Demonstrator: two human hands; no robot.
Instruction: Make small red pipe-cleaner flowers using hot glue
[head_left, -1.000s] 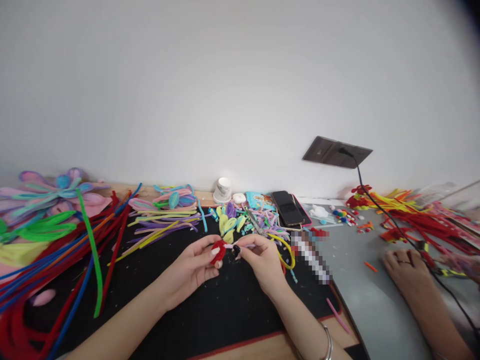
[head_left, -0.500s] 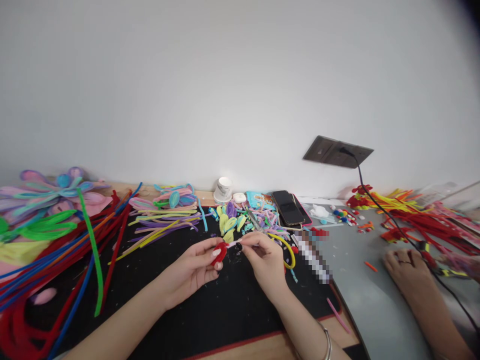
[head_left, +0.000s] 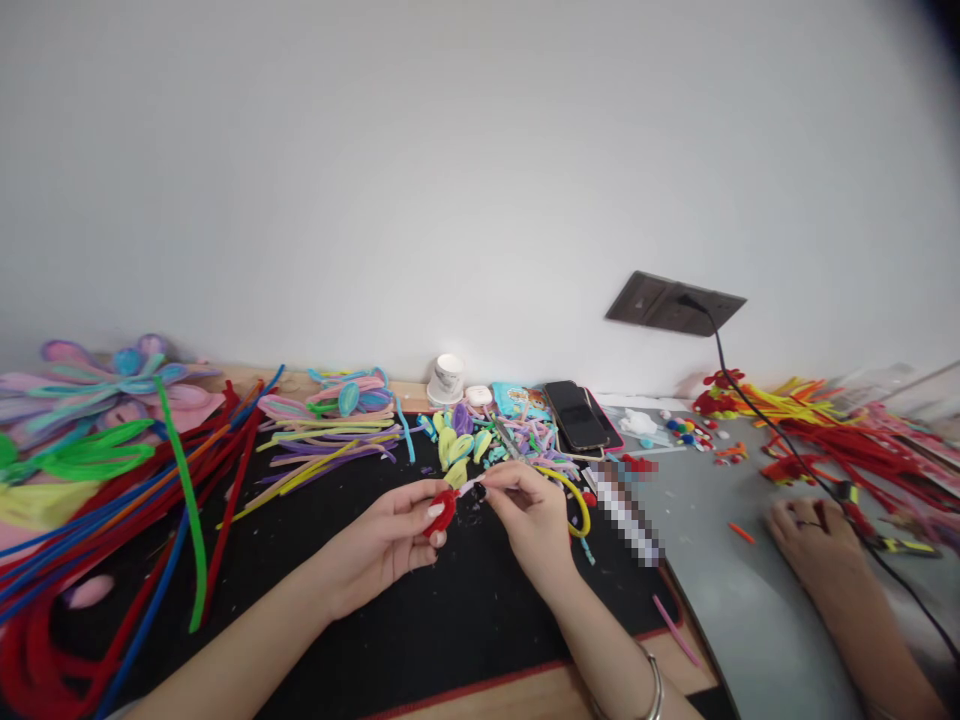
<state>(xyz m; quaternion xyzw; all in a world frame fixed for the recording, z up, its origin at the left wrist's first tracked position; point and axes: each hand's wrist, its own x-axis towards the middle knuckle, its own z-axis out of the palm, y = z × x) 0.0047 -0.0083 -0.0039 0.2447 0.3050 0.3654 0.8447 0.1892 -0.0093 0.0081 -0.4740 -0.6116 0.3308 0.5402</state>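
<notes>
Over the black mat [head_left: 442,620], my left hand [head_left: 390,540] pinches a red fuzzy piece [head_left: 442,512] between thumb and fingers. A short pale strip [head_left: 469,487] runs from the red piece to the fingertips of my right hand [head_left: 529,520], which are pinched on its far end. Small dark bits lie just below the strip. Beyond the hands are yellow and purple fuzzy loops [head_left: 456,440] and a pile of short pastel pieces [head_left: 529,432].
Long red, blue and green fuzzy stems [head_left: 184,480] spread at left. A paper cup [head_left: 446,378], phone [head_left: 576,415] and yellow ring [head_left: 577,500] are beyond. Another person's hand [head_left: 817,540] rests on the grey table [head_left: 720,580] at right, near a black cable [head_left: 802,455].
The red piece has shifted and turned slightly in my left hand. At the far right, the other person's second hand has left the spot by the yellow-and-black tool.
</notes>
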